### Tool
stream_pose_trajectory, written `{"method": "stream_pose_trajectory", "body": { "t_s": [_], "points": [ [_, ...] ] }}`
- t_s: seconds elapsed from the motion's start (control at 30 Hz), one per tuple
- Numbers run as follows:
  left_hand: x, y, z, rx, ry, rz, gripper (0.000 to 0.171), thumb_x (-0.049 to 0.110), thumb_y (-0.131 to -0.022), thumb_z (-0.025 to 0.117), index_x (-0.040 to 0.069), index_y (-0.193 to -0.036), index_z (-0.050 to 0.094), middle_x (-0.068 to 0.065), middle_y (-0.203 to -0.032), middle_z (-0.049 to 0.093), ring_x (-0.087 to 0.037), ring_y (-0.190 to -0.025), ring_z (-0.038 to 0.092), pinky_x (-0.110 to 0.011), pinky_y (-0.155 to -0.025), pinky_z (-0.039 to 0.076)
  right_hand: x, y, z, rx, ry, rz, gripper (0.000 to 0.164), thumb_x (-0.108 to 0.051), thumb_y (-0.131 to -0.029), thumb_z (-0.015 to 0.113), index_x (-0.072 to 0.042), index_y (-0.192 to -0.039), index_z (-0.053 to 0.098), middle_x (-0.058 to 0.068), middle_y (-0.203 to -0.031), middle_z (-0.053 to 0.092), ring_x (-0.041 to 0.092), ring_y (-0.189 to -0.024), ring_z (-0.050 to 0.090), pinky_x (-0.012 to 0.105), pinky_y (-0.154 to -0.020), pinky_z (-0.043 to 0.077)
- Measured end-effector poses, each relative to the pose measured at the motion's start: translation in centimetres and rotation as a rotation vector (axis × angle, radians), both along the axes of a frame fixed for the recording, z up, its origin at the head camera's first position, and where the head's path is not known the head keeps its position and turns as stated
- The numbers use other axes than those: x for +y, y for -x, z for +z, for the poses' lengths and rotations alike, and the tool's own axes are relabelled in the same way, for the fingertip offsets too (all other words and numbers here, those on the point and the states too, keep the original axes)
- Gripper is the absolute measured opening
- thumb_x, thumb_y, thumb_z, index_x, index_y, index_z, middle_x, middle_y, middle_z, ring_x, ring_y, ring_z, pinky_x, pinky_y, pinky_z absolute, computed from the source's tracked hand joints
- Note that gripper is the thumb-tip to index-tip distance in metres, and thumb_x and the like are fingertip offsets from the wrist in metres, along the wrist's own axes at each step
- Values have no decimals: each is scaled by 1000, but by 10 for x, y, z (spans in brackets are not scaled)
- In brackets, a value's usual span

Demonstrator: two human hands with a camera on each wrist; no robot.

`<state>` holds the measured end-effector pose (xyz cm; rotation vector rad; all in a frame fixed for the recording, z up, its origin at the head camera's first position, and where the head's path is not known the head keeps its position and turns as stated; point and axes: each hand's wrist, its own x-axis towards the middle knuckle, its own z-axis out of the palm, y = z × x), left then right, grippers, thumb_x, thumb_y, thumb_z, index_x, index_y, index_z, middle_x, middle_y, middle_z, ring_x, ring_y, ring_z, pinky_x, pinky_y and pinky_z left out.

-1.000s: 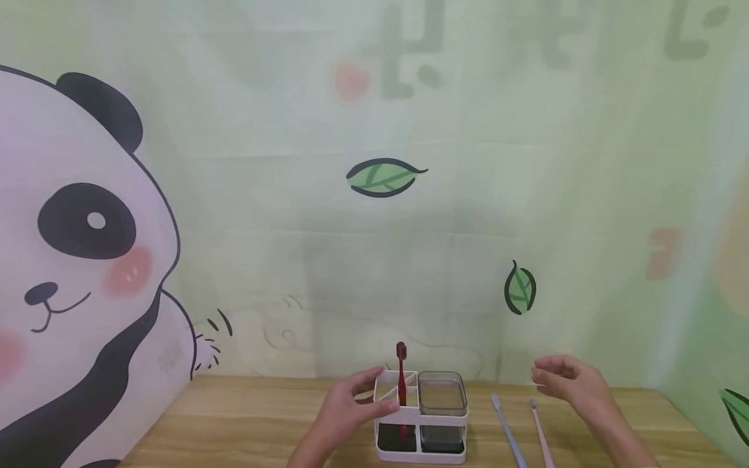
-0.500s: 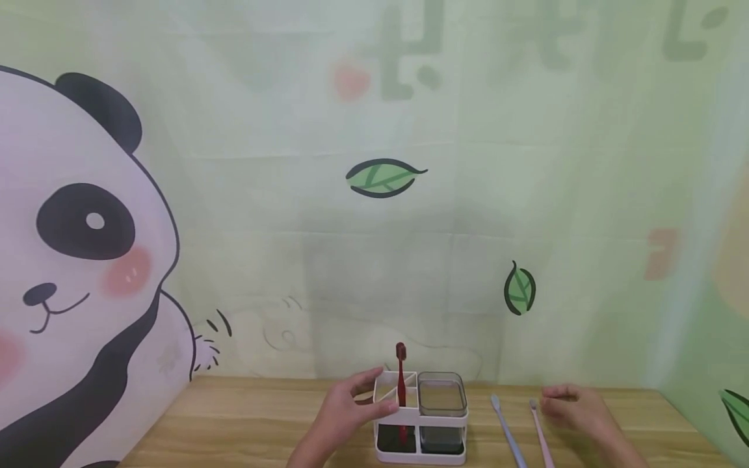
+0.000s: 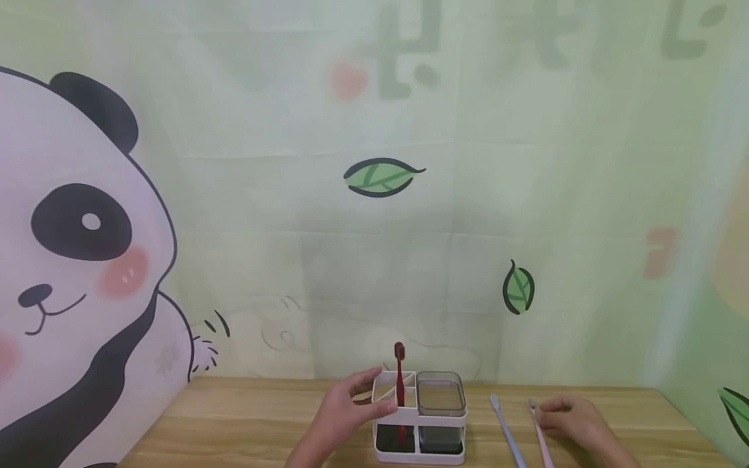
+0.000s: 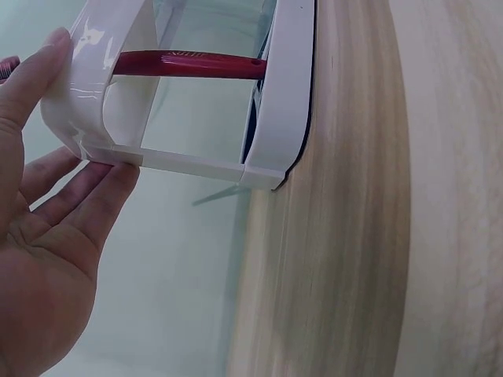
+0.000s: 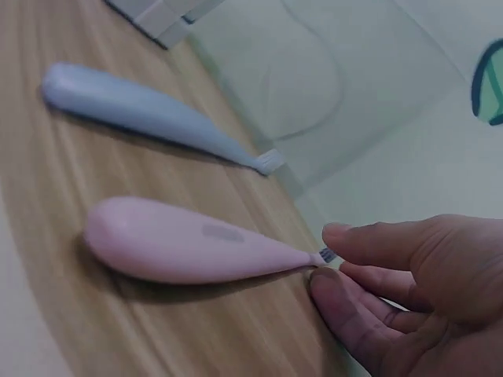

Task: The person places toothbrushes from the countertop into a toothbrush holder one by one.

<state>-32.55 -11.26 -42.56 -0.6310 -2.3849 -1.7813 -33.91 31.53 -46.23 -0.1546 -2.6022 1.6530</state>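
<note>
A white toothbrush holder [image 3: 419, 455] stands on the table, with a red toothbrush [image 3: 400, 383] upright in its left part and a clear grey cup [image 3: 441, 396] in its right part. My left hand [image 3: 345, 406] grips the holder's upper left side; the left wrist view shows the thumb and fingers on its white upper band [image 4: 94, 63]. To the right, a pink toothbrush [image 5: 181, 243] lies on the table. The fingertips of my right hand [image 5: 432, 290] are on either side of its head, with the bristles visible between them. Whether they touch it I cannot tell.
A blue toothbrush [image 3: 508, 429] lies between the holder and the pink toothbrush. Behind the wooden table [image 3: 251, 416] hangs a pale green backdrop [image 3: 263, 195] with a printed panda [image 3: 88, 143] and leaves.
My right hand has come down from above the table to the head of the pink toothbrush. The left hand and the holder stay in place.
</note>
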Motion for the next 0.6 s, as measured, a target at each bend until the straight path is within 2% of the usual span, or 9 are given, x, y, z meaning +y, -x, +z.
{"method": "stream_pose_trajectory", "body": {
  "t_s": [0.3,0.6],
  "points": [
    [0,1,1,-26,-5,-3,72,28,-88,91,-1,-146,61,-22,-136,67,-40,-126,64,-51,-98,58,-9,1,2,21,-234,-33,25,-11,-88,84,8,-95,69,5,-80,69,21,-74,65,34,-64,55],
    [1,1,1,-12,8,-5,74,29,-87,91,-1,-147,60,-25,-136,67,-43,-123,66,-51,-95,60,-18,-4,4,50,-298,-56,15,-1,-85,79,9,-89,69,5,-75,67,19,-68,65,33,-60,58]
  ]
}}
